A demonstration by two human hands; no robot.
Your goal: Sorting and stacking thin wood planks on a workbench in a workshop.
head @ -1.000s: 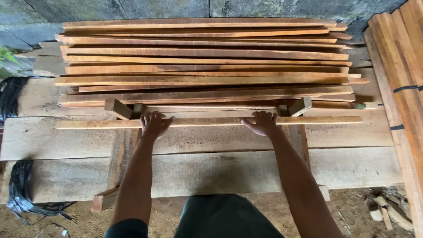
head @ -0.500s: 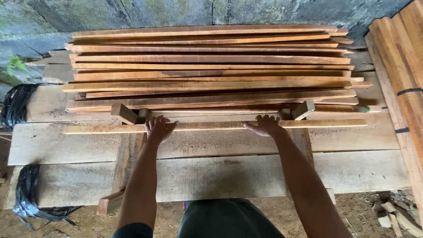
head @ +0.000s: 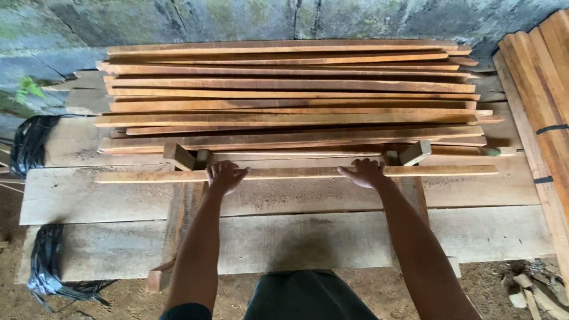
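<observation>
From the head camera, looking down: my left hand [head: 224, 175] and my right hand [head: 365, 172] both rest on one thin wooden slat [head: 296, 173] that lies crosswise in front of me, apart from the rest. The fingers of each hand are spread and laid flat over its top; I cannot tell whether the fingertips curl over its far edge. The slat sits on two small wooden blocks, a left block [head: 178, 156] and a right block [head: 414, 152], above the wide grey planks [head: 296, 243] that serve as my surface.

By the look of it the slat is long, narrow and thin, so I judge it light but springy: lifted by one end it would likely sag and whip. My hands sit well apart, each roughly a third in from an end, which seems the sensible place to hold it level. The sawn face looks rough and dry, not slippery, though splinters along the edges are likely.

Just beyond it lies the stack of slats [head: 290, 95], many of the same kind piled lengthwise, some ends sticking out unevenly. To my right stands a bundle of boards [head: 542, 89] bound by a dark strap. On the left are black plastic bags [head: 31, 142]; what they hold, if anything, is hidden. I see no other containers.
</observation>
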